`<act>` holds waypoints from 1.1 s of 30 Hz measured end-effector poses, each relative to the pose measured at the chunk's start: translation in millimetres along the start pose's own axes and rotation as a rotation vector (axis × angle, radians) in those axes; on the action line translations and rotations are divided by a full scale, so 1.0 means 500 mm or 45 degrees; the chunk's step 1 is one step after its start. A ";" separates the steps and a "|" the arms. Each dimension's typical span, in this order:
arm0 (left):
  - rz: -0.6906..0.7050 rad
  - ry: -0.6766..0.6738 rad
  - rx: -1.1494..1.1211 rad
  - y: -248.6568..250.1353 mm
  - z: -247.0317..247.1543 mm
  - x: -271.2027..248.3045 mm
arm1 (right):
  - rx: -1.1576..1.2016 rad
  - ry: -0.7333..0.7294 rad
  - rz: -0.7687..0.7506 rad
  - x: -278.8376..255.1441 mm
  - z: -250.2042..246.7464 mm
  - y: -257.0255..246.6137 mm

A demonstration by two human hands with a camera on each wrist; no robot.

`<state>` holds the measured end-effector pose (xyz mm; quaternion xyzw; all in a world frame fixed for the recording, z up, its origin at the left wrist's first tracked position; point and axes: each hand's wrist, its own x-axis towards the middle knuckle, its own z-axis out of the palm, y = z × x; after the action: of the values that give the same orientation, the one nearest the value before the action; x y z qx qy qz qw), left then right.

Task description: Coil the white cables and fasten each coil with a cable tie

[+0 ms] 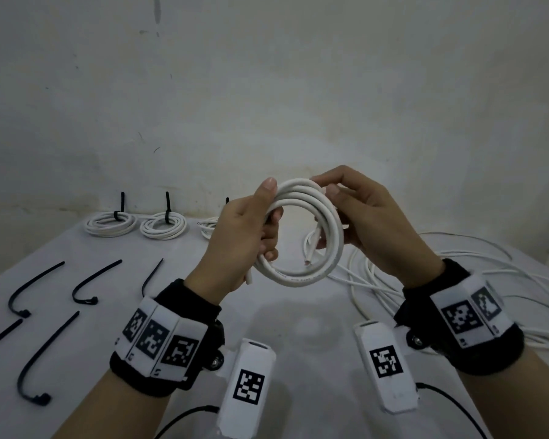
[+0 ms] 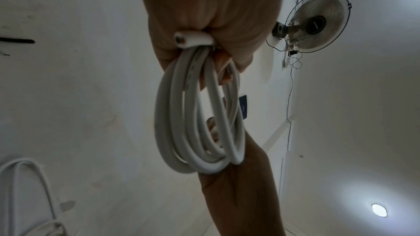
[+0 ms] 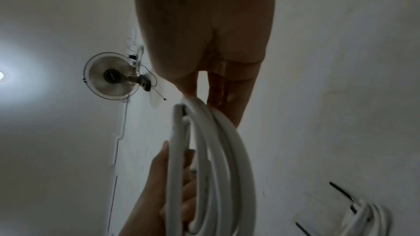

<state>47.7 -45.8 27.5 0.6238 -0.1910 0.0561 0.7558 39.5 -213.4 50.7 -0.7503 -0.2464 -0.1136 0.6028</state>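
A coil of thick white cable (image 1: 301, 236) is held upright in the air above the table. My left hand (image 1: 267, 217) grips its left side, fingers curled through the loops and thumb on top. My right hand (image 1: 330, 191) pinches the top right of the coil between thumb and fingers. Two cut ends show, one hanging below the left hand (image 1: 248, 278) and one inside the ring (image 1: 308, 263). The left wrist view shows the coil (image 2: 197, 123) hanging from the left hand (image 2: 204, 30). In the right wrist view my right hand's fingertips (image 3: 218, 92) meet the coil (image 3: 216, 168).
Two tied coils (image 1: 110, 223) (image 1: 163, 225) lie at the back of the white table (image 1: 298, 312), and a third (image 1: 208, 228) is partly hidden by my left hand. Several black cable ties (image 1: 92, 283) lie at the left. Loose white cables (image 1: 425, 274) sprawl at the right.
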 end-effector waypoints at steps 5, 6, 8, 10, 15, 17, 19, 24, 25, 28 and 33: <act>0.044 0.099 -0.007 -0.006 -0.004 0.004 | -0.441 0.105 -0.230 -0.015 0.020 0.010; 0.043 0.111 -0.019 -0.006 -0.005 0.005 | -0.488 0.152 -0.294 -0.015 0.030 0.018; 0.071 0.130 -0.018 -0.008 -0.008 0.008 | -0.426 0.256 -0.365 -0.014 0.050 0.033; 0.112 0.147 -0.018 -0.009 -0.011 0.010 | -0.197 0.288 -0.349 -0.010 0.065 0.039; 0.102 0.159 -0.073 -0.021 -0.028 0.019 | 0.096 0.233 -0.288 0.002 0.083 0.041; 0.008 0.047 -0.177 -0.026 -0.036 0.025 | 0.082 0.247 -0.304 0.007 0.086 0.046; -0.074 -0.144 -0.316 -0.029 -0.041 0.028 | 0.098 0.295 -0.304 0.012 0.082 0.056; -0.068 -0.564 -0.354 -0.054 -0.079 0.039 | 0.218 0.392 -0.248 0.019 0.058 0.068; -0.051 -0.610 -0.317 -0.060 -0.087 0.040 | 0.218 0.389 -0.243 0.019 0.055 0.068; 0.004 -0.667 -0.301 -0.069 -0.099 0.039 | 0.209 0.359 -0.223 0.019 0.055 0.069; 0.109 -0.511 -0.211 -0.070 -0.075 0.034 | 0.089 0.313 -0.216 0.017 0.060 0.071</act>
<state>82.9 -19.9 -4.5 0.5494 -0.3680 -0.0531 0.7482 61.0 -188.0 17.1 -0.6857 -0.2370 -0.2465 0.6425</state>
